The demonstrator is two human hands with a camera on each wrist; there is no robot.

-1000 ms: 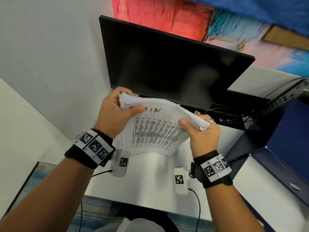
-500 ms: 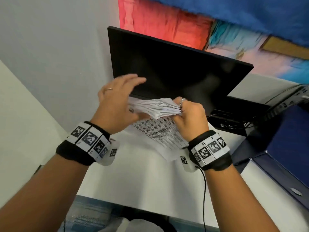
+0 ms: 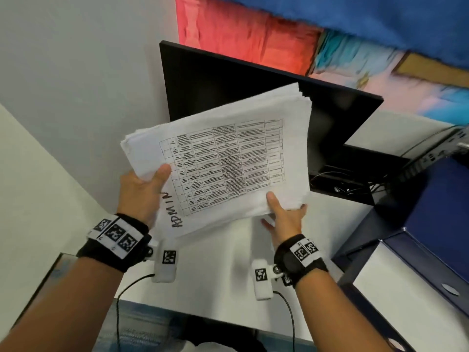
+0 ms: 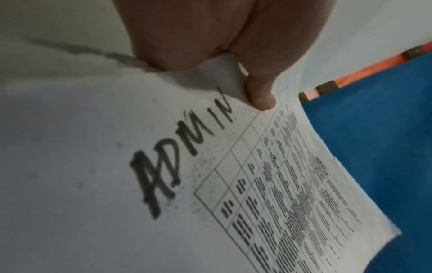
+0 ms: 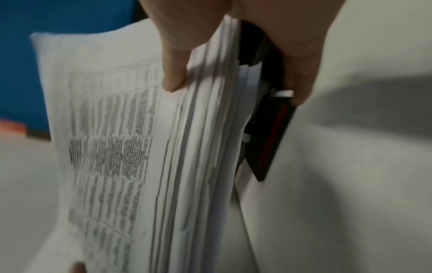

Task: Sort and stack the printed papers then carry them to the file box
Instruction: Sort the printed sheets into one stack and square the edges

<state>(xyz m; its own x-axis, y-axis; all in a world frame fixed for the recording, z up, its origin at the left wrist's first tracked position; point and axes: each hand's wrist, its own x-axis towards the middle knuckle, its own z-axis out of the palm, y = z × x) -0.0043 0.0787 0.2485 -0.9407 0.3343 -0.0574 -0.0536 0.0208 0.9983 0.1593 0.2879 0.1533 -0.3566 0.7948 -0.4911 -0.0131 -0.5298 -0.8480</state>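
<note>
Two hands [image 3: 142, 189] [image 3: 285, 219], thick rectangular paper stack [image 3: 228, 158]

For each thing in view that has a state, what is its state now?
paper stack: lifted off the desk, printed table facing up, edges uneven.
left hand: grips the stack's near left corner.
right hand: pinches its near right edge.
monitor: screen dark.

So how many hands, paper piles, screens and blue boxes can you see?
Hands: 2, the left hand and the right hand, both gripping the pile
Paper piles: 1, the pile with ADMIN written on top
Screens: 1, the screen, dark
Blue boxes: 1, the blue box, partly out of view
Total: 5
</note>
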